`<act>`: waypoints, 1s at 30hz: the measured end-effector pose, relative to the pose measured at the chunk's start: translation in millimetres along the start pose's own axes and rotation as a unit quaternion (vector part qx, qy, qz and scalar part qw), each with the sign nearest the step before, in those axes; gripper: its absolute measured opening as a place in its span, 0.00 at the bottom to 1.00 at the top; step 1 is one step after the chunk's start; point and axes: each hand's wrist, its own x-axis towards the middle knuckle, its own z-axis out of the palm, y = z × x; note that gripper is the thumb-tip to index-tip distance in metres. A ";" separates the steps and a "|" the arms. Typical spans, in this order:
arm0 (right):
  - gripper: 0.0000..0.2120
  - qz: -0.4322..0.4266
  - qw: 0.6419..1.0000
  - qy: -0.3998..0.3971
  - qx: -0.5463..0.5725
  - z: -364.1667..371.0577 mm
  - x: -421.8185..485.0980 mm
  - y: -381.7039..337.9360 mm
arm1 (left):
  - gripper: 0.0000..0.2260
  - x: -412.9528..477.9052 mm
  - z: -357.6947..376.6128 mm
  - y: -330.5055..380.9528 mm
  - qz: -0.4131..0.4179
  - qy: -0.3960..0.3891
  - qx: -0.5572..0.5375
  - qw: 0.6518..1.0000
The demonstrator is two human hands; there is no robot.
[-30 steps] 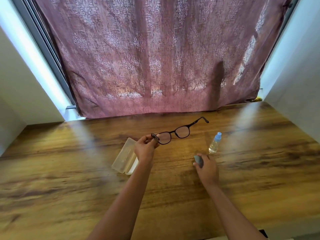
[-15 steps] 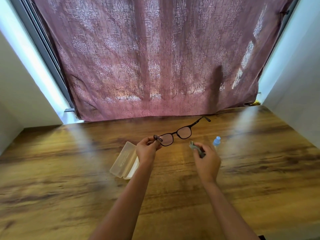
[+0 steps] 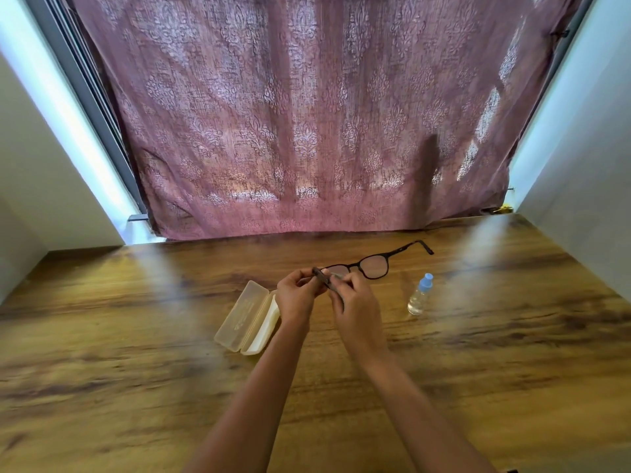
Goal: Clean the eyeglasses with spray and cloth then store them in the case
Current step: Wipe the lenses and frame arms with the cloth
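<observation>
One pair of dark-framed eyeglasses (image 3: 375, 267), one case (image 3: 247, 317), one spray bottle (image 3: 419, 295) and one small grey cloth (image 3: 336, 276) are counted, along with two hands. The eyeglasses are held above the tabletop (image 3: 136, 353), with one temple arm stretched out to the far right. The near end of the frame is pinched by the left hand (image 3: 295, 298). The right hand (image 3: 356, 302) is curled round the cloth, which is pressed against the frame just beside the left hand; only a scrap of it is seen. The case lies open on the tabletop left of the hands, its clear lid folded out; its white base is partly hidden and its contents cannot be told. The bottle stands upright to the right, blue-capped, with clear liquid inside. A patterned curtain (image 3: 307, 114) hangs behind.
</observation>
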 end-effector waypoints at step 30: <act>0.17 -0.011 0.995 0.024 -0.092 6.8 2.4 -1.1 | 0.03 0.6 1.4 7.4 0.025 -0.012 0.032 0.999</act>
